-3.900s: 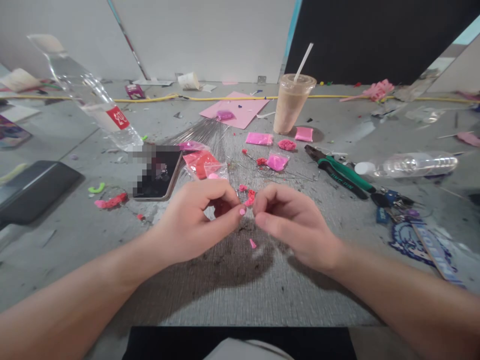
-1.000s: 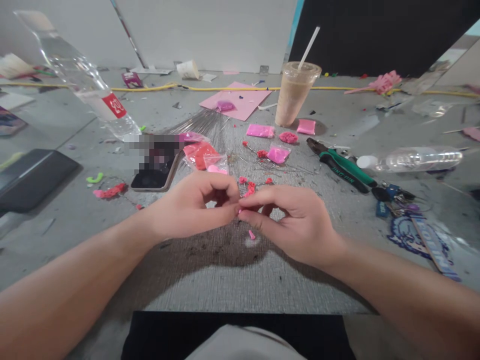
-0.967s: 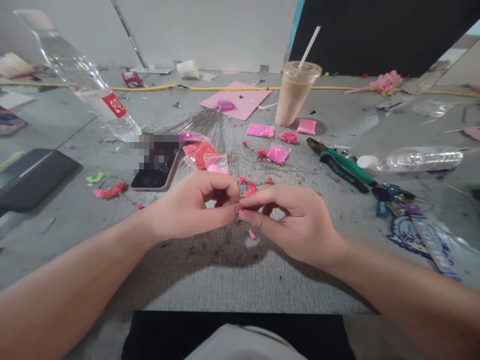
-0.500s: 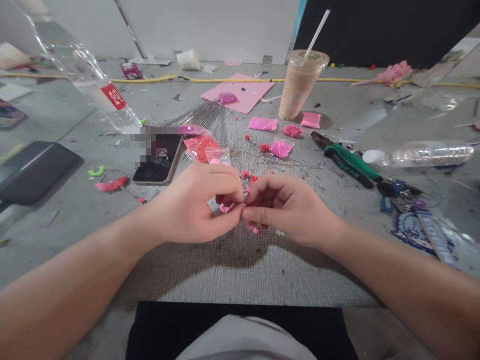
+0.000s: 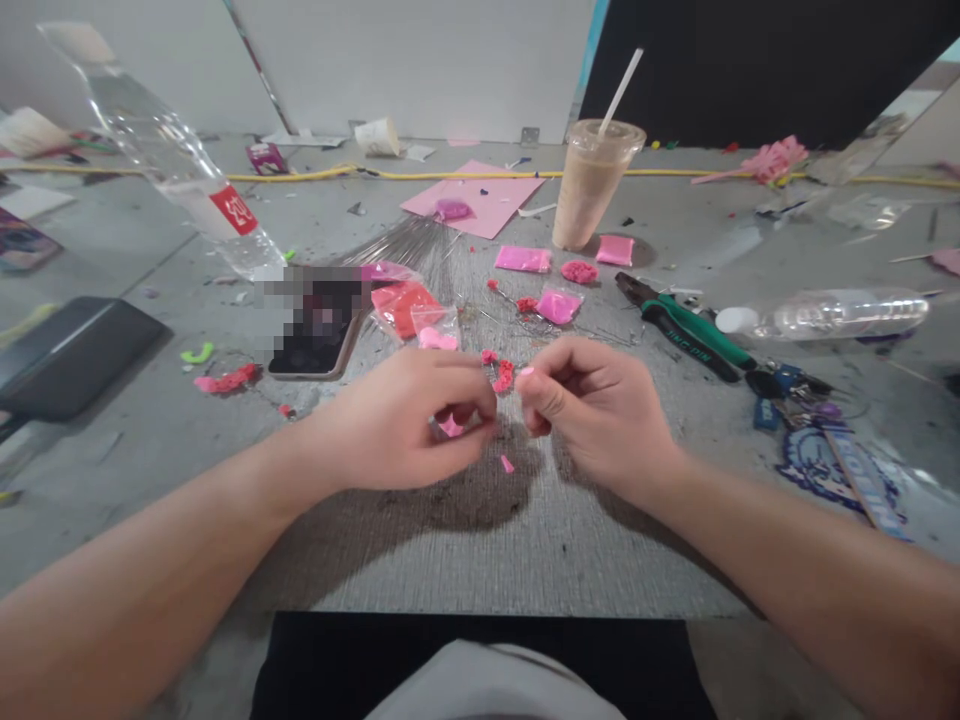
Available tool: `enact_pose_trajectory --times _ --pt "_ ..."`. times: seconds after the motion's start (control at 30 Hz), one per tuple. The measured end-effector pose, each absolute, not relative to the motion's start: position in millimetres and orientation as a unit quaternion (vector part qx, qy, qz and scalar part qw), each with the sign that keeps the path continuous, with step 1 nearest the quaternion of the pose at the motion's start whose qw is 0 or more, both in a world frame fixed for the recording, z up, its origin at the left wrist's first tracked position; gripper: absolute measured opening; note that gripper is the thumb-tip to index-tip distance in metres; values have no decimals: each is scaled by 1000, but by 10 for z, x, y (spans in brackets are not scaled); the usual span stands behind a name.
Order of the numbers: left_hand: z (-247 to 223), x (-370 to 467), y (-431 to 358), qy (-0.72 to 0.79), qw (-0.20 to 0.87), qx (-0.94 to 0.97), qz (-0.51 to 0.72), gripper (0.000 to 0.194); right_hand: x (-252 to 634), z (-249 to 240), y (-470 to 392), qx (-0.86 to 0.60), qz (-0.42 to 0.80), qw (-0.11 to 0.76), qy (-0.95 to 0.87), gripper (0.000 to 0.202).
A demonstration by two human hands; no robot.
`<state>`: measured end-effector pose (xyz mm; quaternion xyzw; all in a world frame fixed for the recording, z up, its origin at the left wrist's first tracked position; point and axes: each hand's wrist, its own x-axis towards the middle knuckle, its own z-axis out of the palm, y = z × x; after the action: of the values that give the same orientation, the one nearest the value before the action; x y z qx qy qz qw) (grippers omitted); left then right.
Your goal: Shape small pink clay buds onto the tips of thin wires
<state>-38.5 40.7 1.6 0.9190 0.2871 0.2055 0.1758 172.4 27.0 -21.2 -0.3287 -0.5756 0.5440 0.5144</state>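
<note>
My right hand (image 5: 600,410) is closed, with a small pink piece (image 5: 527,372) pinched between thumb and index finger. To its left, my left hand (image 5: 420,420) has curled fingers around a pink scrap (image 5: 451,426); the thumb and index tips come close together, and whether it grips the scrap is unclear. The two hands are slightly apart. Between them, red crumbly clusters (image 5: 503,376) lie on the grey table (image 5: 480,560). A small pink sliver (image 5: 508,464) rests just below the gap. Beyond the left hand sit a red packet (image 5: 405,305) and a clear bag with pink material (image 5: 437,338).
A phone (image 5: 319,335) and a tilted bottle (image 5: 180,160) are at the left. Green-handled pliers (image 5: 690,330), a lying bottle (image 5: 847,314) and keys (image 5: 787,385) are at the right. An iced drink (image 5: 596,185) stands behind, near thin wires (image 5: 405,240).
My hands have separated from where their fingertips met. The right hand has turned, showing the small pink piece on its fingertips. The camera view has shifted slightly.
</note>
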Motion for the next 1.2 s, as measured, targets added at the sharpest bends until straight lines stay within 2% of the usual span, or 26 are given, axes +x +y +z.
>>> enact_pose_trajectory --times 0.07,0.13,0.27,0.5,0.63,0.8,1.0,1.1,1.2 --pt "-58 -396 409 241 133 950 149 11 1729 -211 263 -352 499 530 -589 41" --pt "-138 -400 404 210 88 967 111 19 1731 -218 257 -358 480 534 -597 42" --pt "-266 -367 384 195 41 976 87 29 1727 -251 250 -347 477 535 -605 41" --pt "-266 -233 328 301 189 934 39 30 1721 -267 222 -343 486 529 -605 41" --pt "-282 -222 334 324 205 923 34 24 1717 -259 212 -352 514 523 -582 48" --pt "-248 -284 390 227 222 937 145 27 1726 -286 231 -339 517 554 -557 51" --pt "-81 -351 423 261 376 813 361 9 1756 -301 198 -328 456 599 -571 47" --pt "-114 -357 416 271 465 730 422 8 1765 -277 120 -309 392 554 -666 45" --pt "-194 -330 383 247 560 665 428 12 1761 -262 55 -251 328 503 -759 36"
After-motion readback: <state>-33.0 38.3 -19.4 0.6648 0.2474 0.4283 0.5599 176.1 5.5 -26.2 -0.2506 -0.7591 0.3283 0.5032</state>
